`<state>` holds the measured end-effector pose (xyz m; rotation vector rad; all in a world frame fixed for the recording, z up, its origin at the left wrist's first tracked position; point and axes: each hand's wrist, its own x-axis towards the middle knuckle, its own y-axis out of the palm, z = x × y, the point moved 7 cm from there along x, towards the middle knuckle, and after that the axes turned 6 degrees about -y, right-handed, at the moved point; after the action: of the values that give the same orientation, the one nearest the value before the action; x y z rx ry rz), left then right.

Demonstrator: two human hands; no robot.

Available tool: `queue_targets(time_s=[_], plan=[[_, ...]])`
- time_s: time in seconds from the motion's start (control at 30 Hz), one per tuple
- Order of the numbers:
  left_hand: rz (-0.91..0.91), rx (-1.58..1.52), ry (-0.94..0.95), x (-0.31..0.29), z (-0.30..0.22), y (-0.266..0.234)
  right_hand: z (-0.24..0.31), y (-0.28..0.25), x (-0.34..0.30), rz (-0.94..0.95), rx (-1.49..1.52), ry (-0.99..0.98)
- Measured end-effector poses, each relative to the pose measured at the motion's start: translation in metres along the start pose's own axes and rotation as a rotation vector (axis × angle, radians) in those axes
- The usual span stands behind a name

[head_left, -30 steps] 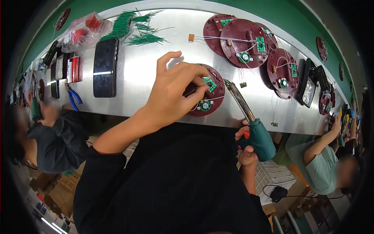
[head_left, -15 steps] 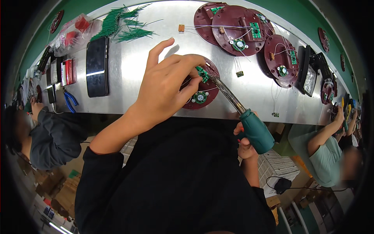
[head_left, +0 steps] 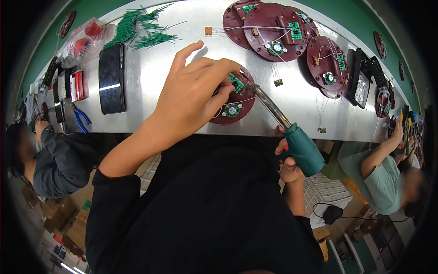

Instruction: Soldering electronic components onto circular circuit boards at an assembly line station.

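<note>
My right hand (head_left: 290, 170) grips a green-handled soldering iron (head_left: 303, 150), whose metal barrel slants up and left. Its tip is close to the right side of a green circuit board (head_left: 237, 84); whether they touch I cannot tell. The board sits on a maroon round plastic housing (head_left: 245, 105) near the table's front edge, with a small round speaker (head_left: 232, 110) below it. Over the left part of the board, the thumb and fingers of my left hand (head_left: 194, 91) are pinched together, the index finger raised. What lies between them is hidden.
More maroon housings (head_left: 269, 39) with boards and thin wires lie at the back right. Green wires (head_left: 130, 29) are heaped at the back left, near a plastic bag (head_left: 82, 43). A phone (head_left: 112, 80) and blue pliers (head_left: 82, 119) lie left. Co-workers sit on both sides.
The iron's tip has shifted slightly right, away from the board. My left hand keeps its pinch over the board. The whole view has shifted a little.
</note>
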<state>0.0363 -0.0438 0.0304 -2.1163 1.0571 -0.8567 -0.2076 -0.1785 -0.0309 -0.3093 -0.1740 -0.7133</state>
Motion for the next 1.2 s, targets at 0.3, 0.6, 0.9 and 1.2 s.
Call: queue_targets(time_s=[0.3,0.6,0.9,1.2], plan=[[-0.006,0.012,-0.002,0.0,0.0,0.0,-0.002,0.002,-0.004,0.024,-0.012,0.037],[-0.035,-0.002,-0.025,0.0,-0.003,0.002,-0.001,0.002,0.0,0.063,-0.049,-0.054],[-0.047,0.008,-0.019,-0.001,-0.003,0.003,0.007,0.006,0.008,0.097,-0.066,-0.104],[-0.045,0.009,-0.027,0.0,-0.003,0.002,0.007,0.005,0.008,0.087,-0.056,-0.133]])
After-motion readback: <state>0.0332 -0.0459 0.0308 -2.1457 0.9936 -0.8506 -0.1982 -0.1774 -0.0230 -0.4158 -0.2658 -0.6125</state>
